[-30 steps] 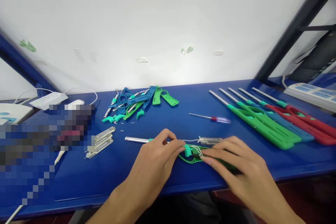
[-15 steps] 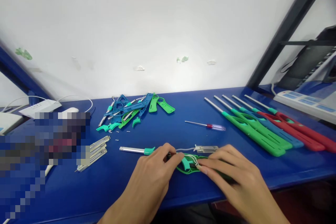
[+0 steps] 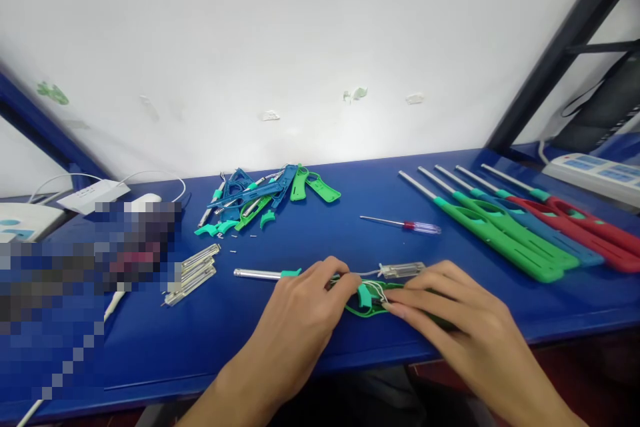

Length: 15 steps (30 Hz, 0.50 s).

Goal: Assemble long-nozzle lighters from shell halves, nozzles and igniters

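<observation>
A green lighter casing, lying open with its inside up, is between my hands near the table's front edge. My left hand is closed over its front end, thumb and fingers pinched together near the teal trigger. A metal tube with a teal collar sticks out to the left of that hand. My right hand is closed on the handle end, its fingertips at the white wires inside. Behind the casing lies a transparent fuel tank. The right palm hides much of the handle.
A screwdriver lies behind my hands. Several assembled lighters are at the right, near a power strip. Loose casing parts are piled at the back, and transparent tanks lie at the left by a blurred area.
The camera view has shifted slightly, so the table things sit a little higher and further right. Both hands keep their hold on the green casing, with little visible finger movement.
</observation>
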Tool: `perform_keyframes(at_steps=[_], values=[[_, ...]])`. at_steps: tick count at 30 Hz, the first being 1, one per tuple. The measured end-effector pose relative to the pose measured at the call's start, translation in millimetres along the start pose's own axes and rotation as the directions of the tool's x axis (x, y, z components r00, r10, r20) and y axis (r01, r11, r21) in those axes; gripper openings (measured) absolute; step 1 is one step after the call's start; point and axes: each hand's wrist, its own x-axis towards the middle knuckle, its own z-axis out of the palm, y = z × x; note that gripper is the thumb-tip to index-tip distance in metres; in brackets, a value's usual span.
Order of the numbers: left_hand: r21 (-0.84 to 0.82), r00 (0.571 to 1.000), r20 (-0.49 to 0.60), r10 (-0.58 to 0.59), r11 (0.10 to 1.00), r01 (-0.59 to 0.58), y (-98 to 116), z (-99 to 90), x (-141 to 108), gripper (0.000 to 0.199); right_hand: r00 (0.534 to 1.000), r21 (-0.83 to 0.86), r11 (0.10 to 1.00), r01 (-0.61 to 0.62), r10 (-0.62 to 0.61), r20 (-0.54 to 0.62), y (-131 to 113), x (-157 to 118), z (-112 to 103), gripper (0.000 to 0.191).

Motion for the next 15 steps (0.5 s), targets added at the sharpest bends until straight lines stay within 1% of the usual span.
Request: perform_keyframes(at_steps=[5, 7, 11, 15], values=[[0.080, 1.000, -0.001, 0.028, 0.996, -0.027, 2.7, -4.6, 1.3, 0.045, 1.000, -0.004, 1.000, -0.007, 0.007, 0.007, -1.0, -0.3, -1.1, 0.016], [0.086, 0.999, -0.012, 0.033, 0.996, -0.032, 3.5, -5.5, 1.8, 0.043, 1.000, 0.000, 1.000, -0.019, 0.019, 0.014, -1.9, -0.8, -1.1, 0.016], [0.112, 0.996, -0.066, 0.051, 0.993, -0.044, 3.9, -4.8, 2.7, 0.040, 0.999, 0.007, 0.999, -0.040, 0.040, 0.011, -3.5, -0.8, -0.2, 0.013], [0.149, 0.995, -0.071, 0.064, 0.987, -0.053, 3.8, -4.3, 3.9, 0.045, 0.998, -0.026, 0.998, -0.061, 0.061, 0.028, -5.4, 1.1, -0.6, 0.011]])
